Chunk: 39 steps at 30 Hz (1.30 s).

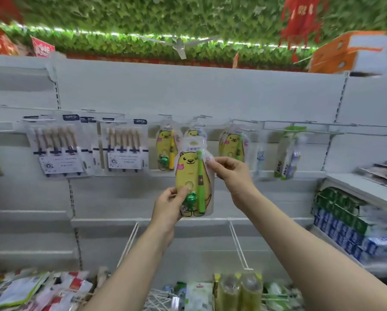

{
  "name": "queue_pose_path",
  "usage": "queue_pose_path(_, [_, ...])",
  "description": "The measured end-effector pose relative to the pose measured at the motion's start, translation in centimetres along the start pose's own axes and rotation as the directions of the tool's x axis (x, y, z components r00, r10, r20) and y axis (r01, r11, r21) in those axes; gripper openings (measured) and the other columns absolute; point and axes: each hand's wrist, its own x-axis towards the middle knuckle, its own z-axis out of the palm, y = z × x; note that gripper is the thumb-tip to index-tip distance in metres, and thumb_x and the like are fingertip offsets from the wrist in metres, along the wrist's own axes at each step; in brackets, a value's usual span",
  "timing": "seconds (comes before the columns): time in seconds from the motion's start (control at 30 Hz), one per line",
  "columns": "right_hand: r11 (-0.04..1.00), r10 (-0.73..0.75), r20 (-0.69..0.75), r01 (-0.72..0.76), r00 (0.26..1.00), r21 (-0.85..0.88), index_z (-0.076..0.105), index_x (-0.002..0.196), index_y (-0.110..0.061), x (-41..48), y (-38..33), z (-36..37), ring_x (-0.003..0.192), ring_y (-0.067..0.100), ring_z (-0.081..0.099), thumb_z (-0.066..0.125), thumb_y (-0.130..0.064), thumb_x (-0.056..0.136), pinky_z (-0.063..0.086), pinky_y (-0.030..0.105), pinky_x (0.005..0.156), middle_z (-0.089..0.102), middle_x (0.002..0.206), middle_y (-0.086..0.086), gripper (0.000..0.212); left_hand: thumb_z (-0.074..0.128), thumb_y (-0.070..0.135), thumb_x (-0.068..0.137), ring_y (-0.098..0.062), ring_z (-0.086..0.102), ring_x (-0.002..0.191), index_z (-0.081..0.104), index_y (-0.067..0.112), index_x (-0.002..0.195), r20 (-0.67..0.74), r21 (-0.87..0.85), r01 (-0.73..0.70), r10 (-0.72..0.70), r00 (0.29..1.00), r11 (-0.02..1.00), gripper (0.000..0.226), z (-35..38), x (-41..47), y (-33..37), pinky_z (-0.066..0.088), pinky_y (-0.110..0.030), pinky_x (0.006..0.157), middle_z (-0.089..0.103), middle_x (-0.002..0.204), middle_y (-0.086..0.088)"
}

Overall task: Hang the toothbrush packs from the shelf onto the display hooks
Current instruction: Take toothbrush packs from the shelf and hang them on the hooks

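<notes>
Holding a flat yellow bear-print plastic toothbrush pack (193, 176) upright in front of the white shelf back panel, with a green toothbrush and a small green frog toy sealed inside. Clamps the left grip (169, 209) on the pack's lower left edge, thumb laid across the front beside the frog. Pinches the upper right edge with the right grip (230, 173), thumb and fingers closed on the plastic. Holds the pack's top just below a white wire display hook (201, 117), not yet on it.

Up and left of the left grip, a similar yellow bear pack with a yellow brush (165, 149) on a hook. Just above the right grip, a bunch of hanging bear packs (232, 144). Well left of the left grip, two hanging groups of white carded packs of brown-handled toothbrushes (55, 149). Well right of the right grip, a hanging green-and-white pack (287, 153) and stacked blue and green boxes (340, 221) on a side shelf. Below both grips, white wire dividers (238, 243) and blurred mixed packets (30, 288) on the lower shelf.
</notes>
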Motion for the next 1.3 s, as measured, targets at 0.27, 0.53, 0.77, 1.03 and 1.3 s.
queue_pose_path(0.27, [0.999, 0.021, -0.093, -0.025, 0.995, -0.035, 0.074, 0.092, -0.006, 0.6, -2.2, -11.4, 0.065, -0.001, 0.065, 0.078, -0.016, 0.084, 0.048, 0.01, 0.06, 0.072, 0.078, -0.001, 0.013, 0.068, 0.019, 0.093, -0.017, 0.072, 0.08, 0.065, 0.01, 0.103, 0.031, -0.009, 0.05, -0.05, 0.998, 0.999, 0.014, 11.4, -2.1, -2.0, 0.055, -0.029, 0.067, 0.075, 0.093, -0.006])
queue_pose_path(0.53, [0.999, 0.029, -0.128, -0.033, 0.991, -0.026, 0.071, 0.08, -0.011, 2.2, -3.8, -13.9, 0.061, 0.003, 0.062, 0.079, -0.016, 0.084, 0.047, 0.01, 0.055, 0.069, 0.076, 0.002, 0.01, 0.068, 0.019, 0.093, -0.016, 0.069, 0.076, 0.065, 0.011, 0.103, -0.005, 0.011, 0.026, -0.026, 1.0, 1.0, 0.014, 15.0, -0.8, -1.0, 0.053, -0.027, 0.061, 0.074, 0.099, -0.009])
queue_pose_path(0.77, [0.998, 0.055, -0.12, -0.056, 0.991, -0.008, 0.069, 0.075, -0.013, 4.2, -3.8, -14.3, 0.066, 0.008, 0.059, 0.077, -0.013, 0.085, 0.047, 0.01, 0.055, 0.066, 0.074, 0.002, 0.013, 0.067, 0.019, 0.094, -0.016, 0.07, 0.077, 0.065, 0.009, 0.109, -0.036, -0.003, 0.028, -0.028, 0.999, 1.0, 0.018, 16.2, 1.0, -1.2, 0.052, -0.026, 0.059, 0.075, 0.103, -0.011])
queue_pose_path(1.03, [0.995, 0.101, -0.108, -0.103, 0.989, -0.013, 0.073, 0.082, -0.015, 6.5, -2.0, -15.2, 0.078, 0.013, 0.064, 0.079, -0.021, 0.084, 0.05, 0.03, 0.078, 0.072, 0.081, 0.001, 0.009, 0.069, 0.02, 0.092, -0.023, 0.072, 0.089, 0.066, 0.013, 0.103, -0.074, 0.038, 0.007, -0.004, 0.997, 0.999, 0.013, 16.7, 3.3, -2.0, 0.056, -0.036, 0.074, 0.074, 0.103, -0.009])
queue_pose_path(1.3, [0.996, 0.085, -0.083, -0.087, 0.993, -0.018, 0.072, 0.081, -0.016, 9.3, -0.2, -14.5, 0.079, 0.013, 0.065, 0.078, -0.021, 0.086, 0.049, 0.029, 0.077, 0.072, 0.084, 0.002, 0.009, 0.069, 0.021, 0.092, -0.025, 0.07, 0.098, 0.066, 0.015, 0.102, -0.112, 0.078, -0.006, 0.015, 0.994, 0.997, 0.011, 16.1, 6.7, -2.7, 0.056, -0.038, 0.081, 0.073, 0.104, -0.008])
